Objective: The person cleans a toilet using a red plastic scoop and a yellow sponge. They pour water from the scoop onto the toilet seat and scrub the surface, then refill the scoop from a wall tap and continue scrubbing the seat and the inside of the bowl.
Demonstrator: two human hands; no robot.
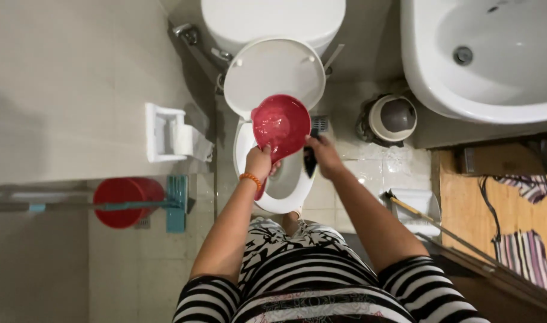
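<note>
My left hand (259, 160) grips the handle of a red plastic dipper (281, 124), held tilted over the white toilet bowl (244, 143). The dipper's inside looks wet. My right hand (325, 154) holds a dark handle (310, 160) that points down toward the bowl's right rim; what is at its end is hidden. The toilet lid (273, 69) stands raised against the tank (273, 18). An orange bracelet is on my left wrist.
A toilet paper holder (165, 133) hangs on the left wall. A red bucket (127, 201) and a teal squeegee (176, 203) sit lower left. A small bin (393, 117) stands under the white sink (482, 60). A white dustpan (420, 209) lies on wet floor tiles at right.
</note>
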